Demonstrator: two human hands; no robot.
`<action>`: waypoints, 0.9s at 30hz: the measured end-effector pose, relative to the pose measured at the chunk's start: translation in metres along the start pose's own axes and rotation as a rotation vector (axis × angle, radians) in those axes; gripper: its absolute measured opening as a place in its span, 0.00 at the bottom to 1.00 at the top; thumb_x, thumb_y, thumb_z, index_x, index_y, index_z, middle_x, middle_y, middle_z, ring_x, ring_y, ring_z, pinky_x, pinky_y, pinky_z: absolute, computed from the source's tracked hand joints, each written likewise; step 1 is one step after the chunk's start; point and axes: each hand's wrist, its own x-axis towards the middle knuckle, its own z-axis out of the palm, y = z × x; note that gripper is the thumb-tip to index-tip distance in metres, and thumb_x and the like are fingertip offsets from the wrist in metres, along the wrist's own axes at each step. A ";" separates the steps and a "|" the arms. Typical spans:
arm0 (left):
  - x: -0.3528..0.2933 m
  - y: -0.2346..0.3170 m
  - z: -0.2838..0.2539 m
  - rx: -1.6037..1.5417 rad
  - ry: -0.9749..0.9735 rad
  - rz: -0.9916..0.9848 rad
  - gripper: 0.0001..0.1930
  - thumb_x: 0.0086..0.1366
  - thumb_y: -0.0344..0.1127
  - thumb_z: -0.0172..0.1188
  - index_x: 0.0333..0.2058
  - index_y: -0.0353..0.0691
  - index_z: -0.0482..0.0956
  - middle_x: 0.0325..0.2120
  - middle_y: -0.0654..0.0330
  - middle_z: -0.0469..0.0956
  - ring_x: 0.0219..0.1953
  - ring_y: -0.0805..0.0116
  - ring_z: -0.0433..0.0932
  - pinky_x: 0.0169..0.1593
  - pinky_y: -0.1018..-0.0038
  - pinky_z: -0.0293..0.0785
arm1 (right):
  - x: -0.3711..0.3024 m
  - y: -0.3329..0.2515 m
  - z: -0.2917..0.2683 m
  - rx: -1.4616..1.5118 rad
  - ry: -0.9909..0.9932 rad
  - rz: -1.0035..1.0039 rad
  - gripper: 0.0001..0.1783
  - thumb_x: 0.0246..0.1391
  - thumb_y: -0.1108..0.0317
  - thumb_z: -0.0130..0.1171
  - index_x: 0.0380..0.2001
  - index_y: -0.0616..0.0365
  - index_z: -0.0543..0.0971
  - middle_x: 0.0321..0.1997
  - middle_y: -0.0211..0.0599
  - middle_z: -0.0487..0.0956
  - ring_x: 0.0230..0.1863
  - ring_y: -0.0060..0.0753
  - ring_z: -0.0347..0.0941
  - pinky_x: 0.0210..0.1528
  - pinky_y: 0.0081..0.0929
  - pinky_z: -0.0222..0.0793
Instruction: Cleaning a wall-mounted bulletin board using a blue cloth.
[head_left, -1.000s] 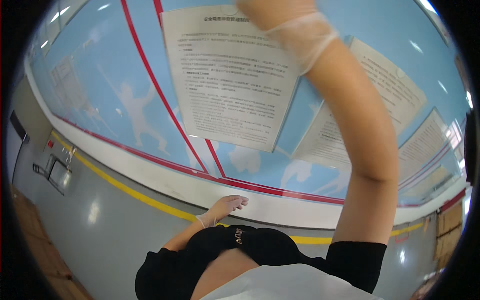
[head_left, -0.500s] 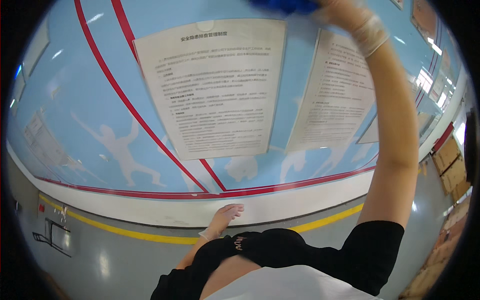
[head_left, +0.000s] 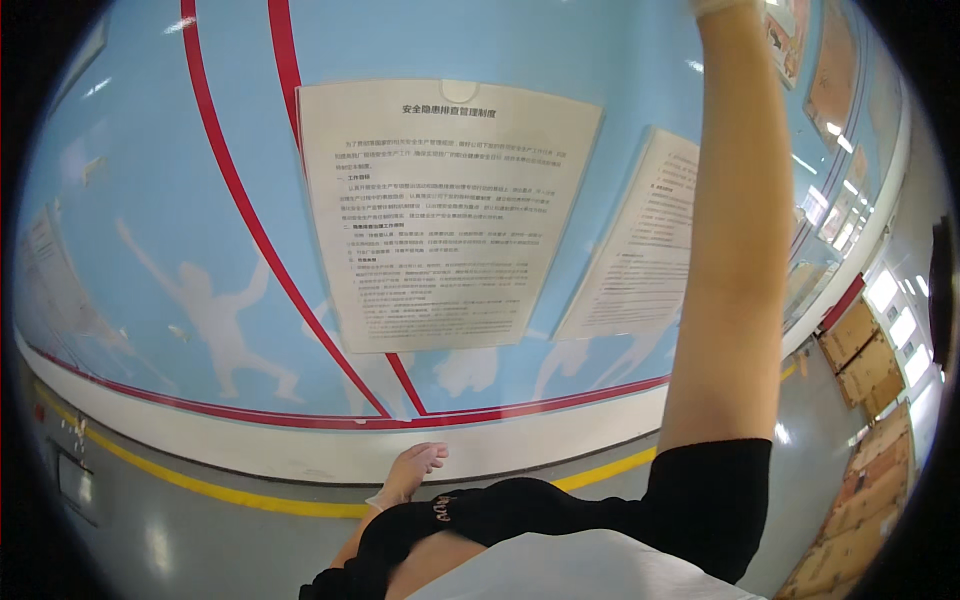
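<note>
The right hand is lost above the view, so what it touches I can't say; only a sliver of its clear plastic glove cuff point(head_left: 724, 7) shows. The raised bare right forearm point(head_left: 735, 210) hides the far edge of the white printed sheet in a clear sleeve point(head_left: 630, 245). The brown box stacks point(head_left: 855, 515) get cut off by the dark rim.

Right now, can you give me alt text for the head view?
The person's bare right arm extends up before a light-blue wall, its hand beyond the top edge, beside two printed sheets. The gloved left hand hangs low by the wall's white base; brown boxes stand at right.
</note>
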 end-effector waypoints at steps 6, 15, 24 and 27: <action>0.007 0.011 -0.007 -0.096 -0.080 0.051 0.17 0.68 0.41 0.52 0.48 0.37 0.80 0.40 0.63 0.81 0.38 0.76 0.74 0.44 0.78 0.68 | -0.131 -0.034 -0.075 0.360 -0.188 0.126 0.15 0.51 0.73 0.53 0.43 0.63 0.73 0.45 0.58 0.73 0.49 0.62 0.69 0.51 0.47 0.66; 0.002 0.005 -0.011 -0.112 0.005 0.147 0.16 0.70 0.39 0.49 0.46 0.35 0.80 0.39 0.61 0.81 0.37 0.75 0.75 0.44 0.77 0.69 | -0.089 -0.066 -0.090 0.396 -0.052 -0.178 0.22 0.44 0.76 0.58 0.47 0.57 0.72 0.45 0.50 0.72 0.48 0.58 0.70 0.49 0.45 0.68; -0.027 -0.002 -0.016 -0.138 0.107 0.141 0.17 0.68 0.39 0.48 0.45 0.35 0.80 0.39 0.62 0.81 0.38 0.75 0.74 0.45 0.76 0.68 | -0.068 -0.181 -0.084 1.022 -0.645 -0.665 0.17 0.50 0.76 0.53 0.45 0.55 0.75 0.45 0.44 0.74 0.48 0.49 0.73 0.50 0.41 0.70; -0.031 0.001 -0.017 -0.162 0.159 0.121 0.17 0.69 0.39 0.47 0.45 0.36 0.80 0.38 0.63 0.80 0.38 0.75 0.73 0.46 0.76 0.68 | -0.044 -0.205 -0.073 0.852 -0.293 -0.594 0.16 0.50 0.77 0.52 0.43 0.53 0.77 0.41 0.43 0.75 0.46 0.47 0.74 0.49 0.39 0.71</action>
